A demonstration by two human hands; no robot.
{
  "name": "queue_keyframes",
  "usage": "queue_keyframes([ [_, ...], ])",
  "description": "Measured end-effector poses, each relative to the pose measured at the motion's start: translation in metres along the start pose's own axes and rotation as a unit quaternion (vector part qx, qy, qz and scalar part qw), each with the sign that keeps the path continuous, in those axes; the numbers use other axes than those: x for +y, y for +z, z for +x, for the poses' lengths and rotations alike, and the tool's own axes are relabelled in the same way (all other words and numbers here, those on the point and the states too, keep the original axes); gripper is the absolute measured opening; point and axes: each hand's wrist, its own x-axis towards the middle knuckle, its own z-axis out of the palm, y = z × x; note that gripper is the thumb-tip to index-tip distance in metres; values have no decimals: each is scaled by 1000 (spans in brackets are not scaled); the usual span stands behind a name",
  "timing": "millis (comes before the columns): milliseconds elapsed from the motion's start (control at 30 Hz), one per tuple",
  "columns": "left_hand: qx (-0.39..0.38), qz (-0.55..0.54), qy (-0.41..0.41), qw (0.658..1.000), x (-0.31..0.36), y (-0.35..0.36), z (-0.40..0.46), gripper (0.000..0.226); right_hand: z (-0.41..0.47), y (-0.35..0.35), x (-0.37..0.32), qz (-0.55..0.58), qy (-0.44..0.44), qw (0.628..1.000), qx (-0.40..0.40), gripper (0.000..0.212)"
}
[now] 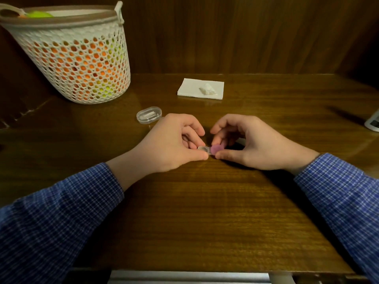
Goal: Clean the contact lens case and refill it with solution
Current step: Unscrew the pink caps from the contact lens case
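Observation:
A small clear contact lens case [207,150] lies on the wooden table [205,212] between my hands. My left hand [174,142] pinches its left, uncapped well between thumb and fingers. My right hand [248,142] pinches the purple cap [215,149] on the case's right well with thumb and fingertips. Behind the left hand sits a clear oval plastic box [149,115] with something pale inside. A folded white tissue [201,88] lies further back with a small crumpled scrap [208,89] on it.
A white perforated basket [82,58] holding orange and green items stands at the back left. A white object [373,121] pokes in at the right edge. A dark wooden wall rises behind the table. Both sleeves are blue checked.

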Motion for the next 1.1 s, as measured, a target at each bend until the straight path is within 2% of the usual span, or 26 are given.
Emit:
queue_keyframes([
  [200,3,1,-2,1000,1,0,0,41,0,5,-2,-47,7,998,42,47],
  [500,-4,-1,4,1000,2,0,-1,40,-1,-2,-2,-12,-13,1000,-16,43],
  [767,-1,-4,4,1000,1,0,-1,40,-1,5,-2,-42,-5,998,36,48],
  [967,-3,-6,2,1000,1,-1,-1,41,-1,-2,-1,-8,-7,1000,-18,49],
  [1100,-1,-5,4,1000,1,-1,-1,41,-1,2,-1,-63,-11,998,8,50],
])
